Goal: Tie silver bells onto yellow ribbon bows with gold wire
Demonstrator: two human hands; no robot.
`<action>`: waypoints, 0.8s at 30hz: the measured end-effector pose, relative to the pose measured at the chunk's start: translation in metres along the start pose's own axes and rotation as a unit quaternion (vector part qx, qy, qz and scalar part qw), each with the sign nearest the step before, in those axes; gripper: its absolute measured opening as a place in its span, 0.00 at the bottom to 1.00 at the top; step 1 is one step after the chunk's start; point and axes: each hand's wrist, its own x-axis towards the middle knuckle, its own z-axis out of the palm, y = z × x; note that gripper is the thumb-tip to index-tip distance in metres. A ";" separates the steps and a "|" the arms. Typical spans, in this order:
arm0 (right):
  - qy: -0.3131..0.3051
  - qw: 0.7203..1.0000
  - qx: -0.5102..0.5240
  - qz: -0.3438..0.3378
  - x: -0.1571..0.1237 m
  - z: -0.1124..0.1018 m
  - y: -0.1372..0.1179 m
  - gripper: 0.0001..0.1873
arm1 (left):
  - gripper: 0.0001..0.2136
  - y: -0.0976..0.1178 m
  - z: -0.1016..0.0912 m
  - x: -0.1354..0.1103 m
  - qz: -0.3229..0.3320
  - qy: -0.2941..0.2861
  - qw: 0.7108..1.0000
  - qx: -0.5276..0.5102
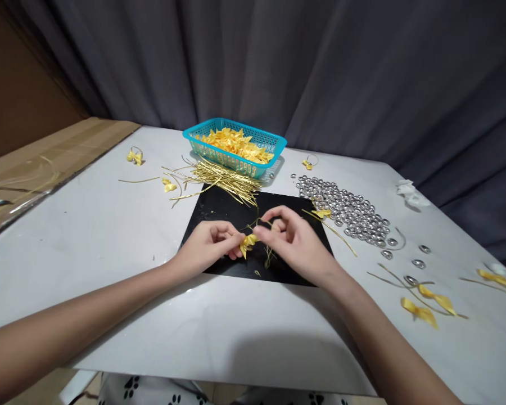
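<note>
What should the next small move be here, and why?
Probably the right hand should draw the gold cord snug: the left hand pinches the yellow bow, while the cord curls loosely above it, close to the right hand.

Left hand (215, 242) and right hand (293, 242): bare. Fingers (278, 211) slim, knuckles softly rounded; nails too small to judge. Wrists (171, 273) narrow. Left forearm (93, 304) and right forearm (383, 332) also bare, slender, smooth in outline, thickening gradually away from the hands; both run out of frame. Clothing (152, 388) shows as a strip along the bottom edge: white cloth, dulled by shade, patterned with black paw prints (130, 387). Clearest print has a broad pad and smaller rounded toes. Prints scattered, several cut off; fabric type cannot be told.
</note>
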 end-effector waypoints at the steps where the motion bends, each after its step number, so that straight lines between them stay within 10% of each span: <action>1: -0.018 1.000 -0.022 -0.010 -0.001 0.004 0.001 0.18 | 0.11 0.000 0.000 0.001 0.000 -0.005 1.000 -0.004; 24: -0.017 0.998 0.006 0.052 0.009 -0.003 0.009 0.17 | 0.11 0.003 0.001 -0.001 -0.025 0.000 0.999 -0.023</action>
